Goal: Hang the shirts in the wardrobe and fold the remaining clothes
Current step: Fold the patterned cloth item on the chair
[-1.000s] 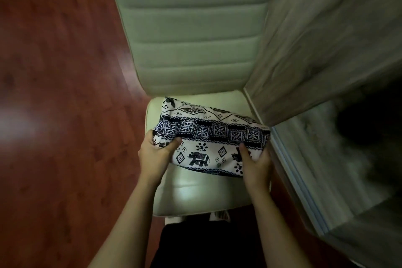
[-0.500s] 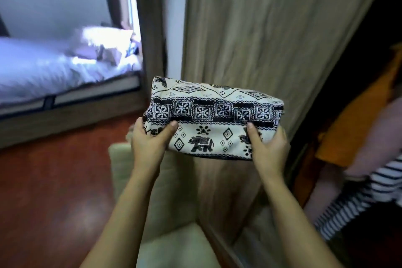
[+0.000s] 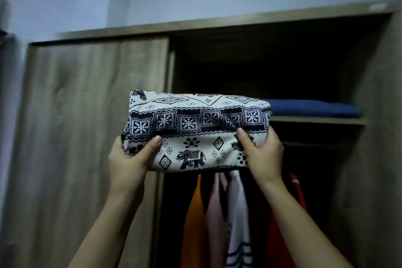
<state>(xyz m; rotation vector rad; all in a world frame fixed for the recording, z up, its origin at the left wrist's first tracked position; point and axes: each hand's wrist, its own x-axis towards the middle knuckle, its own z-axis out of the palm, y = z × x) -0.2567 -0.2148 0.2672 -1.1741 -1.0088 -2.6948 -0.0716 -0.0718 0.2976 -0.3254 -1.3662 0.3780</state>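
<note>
The left hand (image 3: pixel 128 163) and right hand (image 3: pixel 264 154) are bare, and so are the wrists. The left forearm (image 3: pixel 104 230) and right forearm (image 3: pixel 304 224) are slim and unclothed down to the bottom edge. The thumbnails (image 3: pixel 157 139) look short and plain.

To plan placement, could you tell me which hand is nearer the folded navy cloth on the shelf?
Right. The right hand grips the patterned bundle just below-left of the navy cloth; the left hand grips its opposite end, farther left.
</note>
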